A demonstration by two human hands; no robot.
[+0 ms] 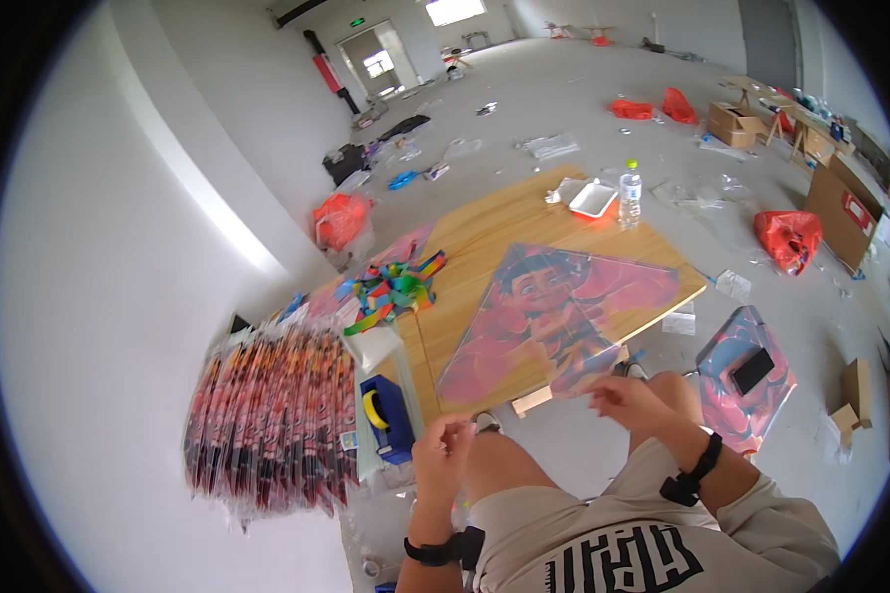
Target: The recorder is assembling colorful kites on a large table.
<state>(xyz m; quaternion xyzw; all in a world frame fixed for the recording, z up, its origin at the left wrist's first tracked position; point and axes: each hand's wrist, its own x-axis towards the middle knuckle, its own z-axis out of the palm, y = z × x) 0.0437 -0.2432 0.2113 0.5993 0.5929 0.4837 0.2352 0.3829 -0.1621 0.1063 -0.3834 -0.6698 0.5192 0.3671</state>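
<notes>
My curled left hand (443, 450) is right of the blue tape dispenser (396, 427), my right hand (626, 402) near the pink kite (549, 311); whether either grips anything, I cannot tell.

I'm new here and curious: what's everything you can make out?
Table: one, light wood, centre.
Printed kite-shaped sheet: one, pink-blue, on table.
Bottle: one, clear, beyond sheet.
Tray: one, white and red, beside bottle.
Ribbons: several, multicoloured, table's left.
Wrapped packages: many, red and dark, left.
Tape dispenser: one, blue and yellow, right of packages.
Printed panel: one, pink-blue, right.
Phone-like slab: one, black, on panel.
Bags: at least four, red, on floor.
Boxes: several, brown cardboard, right.
Plastic scraps: many, mostly clear, floor.
Wristbands: two, black, forearms.
Left hand: one, bare, near dispenser.
Right hand: one, bare, by sheet's near corner.
</notes>
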